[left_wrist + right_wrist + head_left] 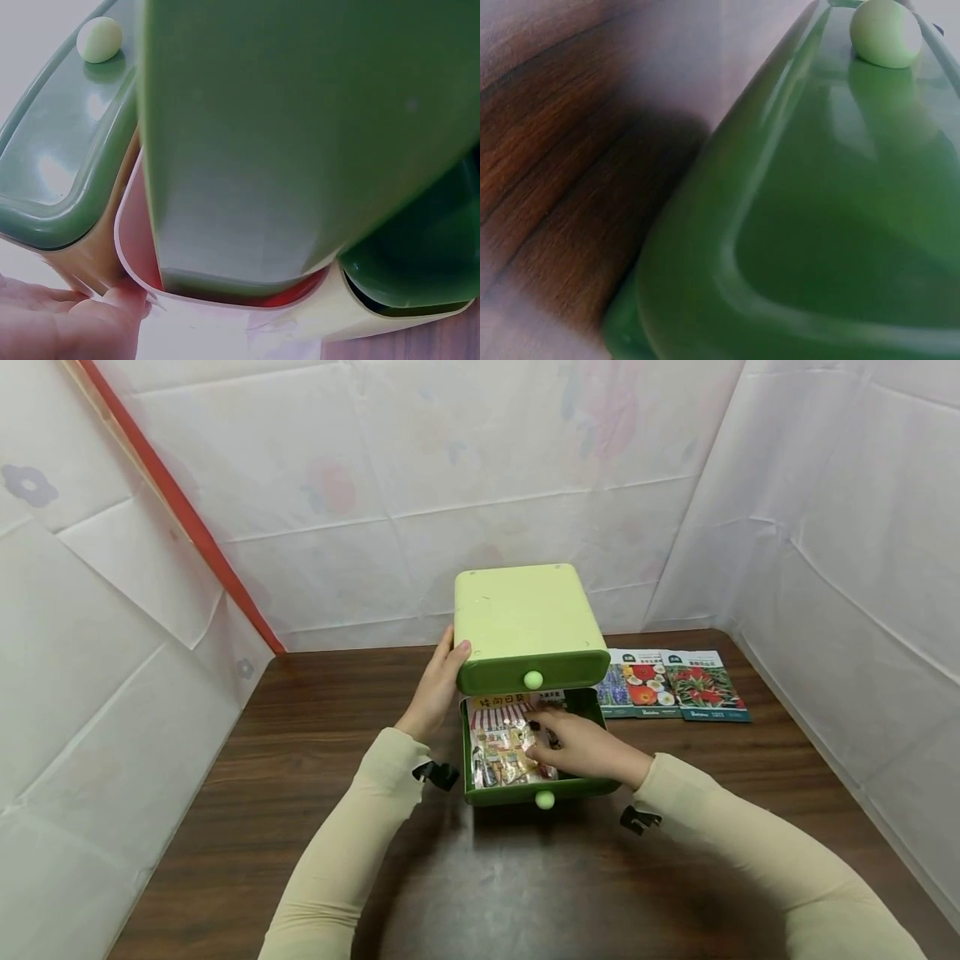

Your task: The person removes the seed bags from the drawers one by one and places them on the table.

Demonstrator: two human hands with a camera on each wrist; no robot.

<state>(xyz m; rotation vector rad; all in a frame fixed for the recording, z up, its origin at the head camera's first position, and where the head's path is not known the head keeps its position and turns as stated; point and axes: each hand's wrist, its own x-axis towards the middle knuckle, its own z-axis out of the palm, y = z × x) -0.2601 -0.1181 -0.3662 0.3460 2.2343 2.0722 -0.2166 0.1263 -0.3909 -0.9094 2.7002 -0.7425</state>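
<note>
Sunflower packet (495, 747) is lying in the pulled-out green drawer (502, 796) of a stacked drawer cabinet (525, 614) on the bench (330, 710). The right hand (585, 745) is reaching over it; from this angle one cannot tell whether its grip is pinching anything. The left hand (435, 689) is touching the cabinet's side, grip spread.

- Right hand (588, 745): covers part of the sachet (495, 753) in the open drawer (502, 796); grip cannot be determined.
- Open drawer: rear section hidden beneath the upper drawer (495, 677).
- Left hand (435, 692): cut off by left and bottom edges, left wrist view.
- Flower packets (705, 685): leftmost partly hidden by the cabinet (525, 610); fine print too small to read.
- Sleeves (337, 852): cut off by bottom edge, head view.
- Table (562, 180): blurred at lower left, right wrist view.
</note>
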